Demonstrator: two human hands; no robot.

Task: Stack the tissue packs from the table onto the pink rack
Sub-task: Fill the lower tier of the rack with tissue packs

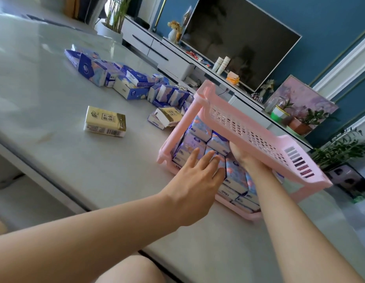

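My left grip point(195, 180) lay open, fingers straight and spread, the tips touching the fronts of the stacked tissue packs point(195, 137) on the lower tier of the pink rack point(249, 129). My right grip point(247, 160) reached in beside it, under the rack's slotted upper shelf. That shelf hid its fingers, so I could not tell whether they were closed on anything. The blue-patterned packs filled the lower tier in tight rows, pressed against one another.

The rack stood on the pale worktop point(55, 99). Just beside its far left corner a yellow pack point(169, 116) lay tilted on top of a blue one. Farther left a second yellow pack point(105, 124) lay alone, well apart from the rack. Behind both, a loose heap of blue packs point(126, 82) was spread over the worktop. Beyond the worktop a dark television point(238, 43) stood before a blue wall.
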